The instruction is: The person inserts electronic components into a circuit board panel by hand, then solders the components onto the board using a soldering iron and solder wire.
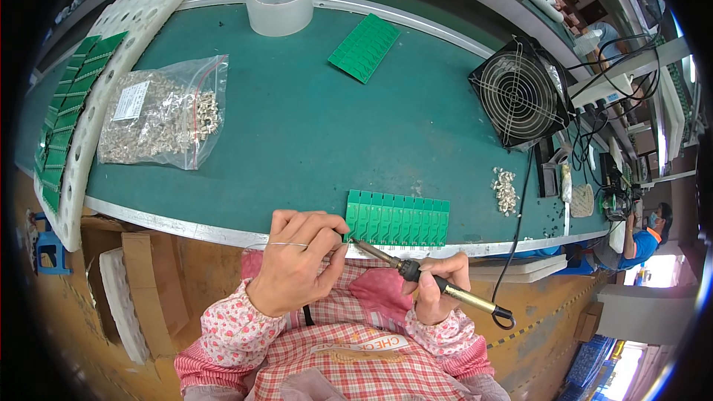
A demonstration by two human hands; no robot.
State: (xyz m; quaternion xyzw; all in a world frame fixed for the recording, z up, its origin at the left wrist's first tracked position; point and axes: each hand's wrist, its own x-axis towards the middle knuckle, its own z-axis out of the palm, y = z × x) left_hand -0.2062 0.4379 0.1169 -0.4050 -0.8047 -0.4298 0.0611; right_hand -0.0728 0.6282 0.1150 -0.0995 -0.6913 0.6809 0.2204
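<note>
A green circuit board panel [399,218] lies at the near edge of the green table [297,134]. My left hand [297,260] pinches a thin solder wire [286,244] and brings its end to the panel's lower left corner. My right hand [438,286] grips a soldering iron [416,273] by its handle, with the tip touching that same corner. A black cord runs from the iron's rear toward the right.
A clear bag of small metal parts [160,113] lies at left beside white foam trays holding green boards [70,115]. A tape roll [281,3] and another green panel [364,47] sit at the back. A black fan [520,93] and loose parts [505,191] are at right.
</note>
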